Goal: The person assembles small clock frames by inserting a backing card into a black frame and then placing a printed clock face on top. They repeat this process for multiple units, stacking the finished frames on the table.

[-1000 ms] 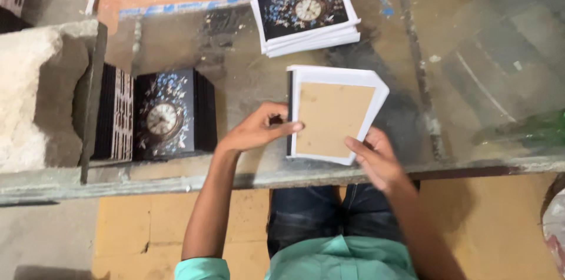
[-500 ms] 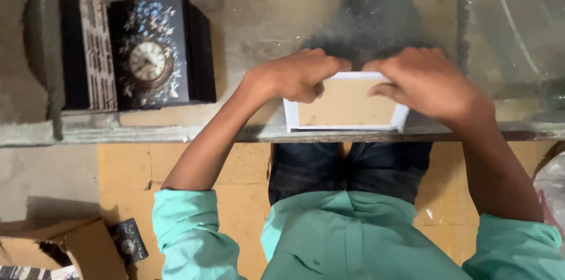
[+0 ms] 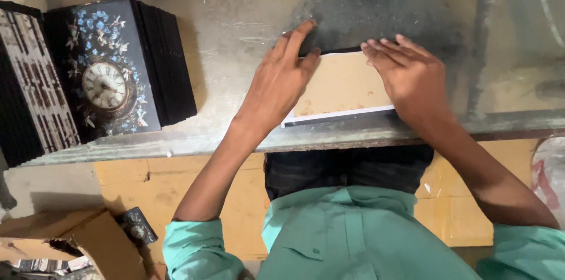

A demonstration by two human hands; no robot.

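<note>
Hands flat and spread: your left hand [image 3: 282, 83] and right hand [image 3: 409, 77] press down on the tan-backed panel stack [image 3: 344, 88], lying between them at the desk [image 3: 235, 27] edge. Left of your left hand stand black floral clock panels [image 3: 109, 74].

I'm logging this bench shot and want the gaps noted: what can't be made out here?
- Head view: the front face of the tan-backed flat panel lies downward, unseen.
- Its side edges sit under the left hand and right hand.
- The black striped stack is cut by the left edge.
- The open cardboard box runs off the bottom; its contents are too small.
</note>
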